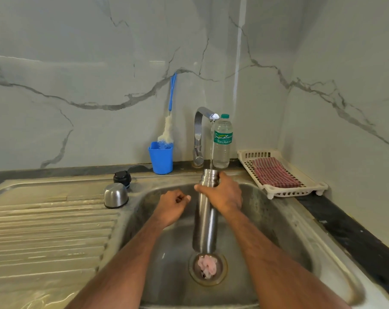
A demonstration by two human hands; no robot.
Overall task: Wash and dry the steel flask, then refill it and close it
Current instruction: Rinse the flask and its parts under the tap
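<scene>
The tall steel flask (205,221) stands upright in the sink basin (267,230), its open mouth under the tap (202,126). A thin stream of water runs from the spout into it. My right hand (224,194) grips the flask near its neck. My left hand (174,202) hovers over the basin just left of the flask, fingers curled, holding nothing. The flask's steel cup lid (116,195) sits upside down on the sink's rim, with the black stopper (122,176) behind it.
A blue cup (161,158) holding a bottle brush (168,128) stands left of the tap. A plastic water bottle (222,142) stands right of it. A white rack (285,190) with a red checked cloth (275,172) sits on the right counter. Pink scraps lie in the drain (208,267).
</scene>
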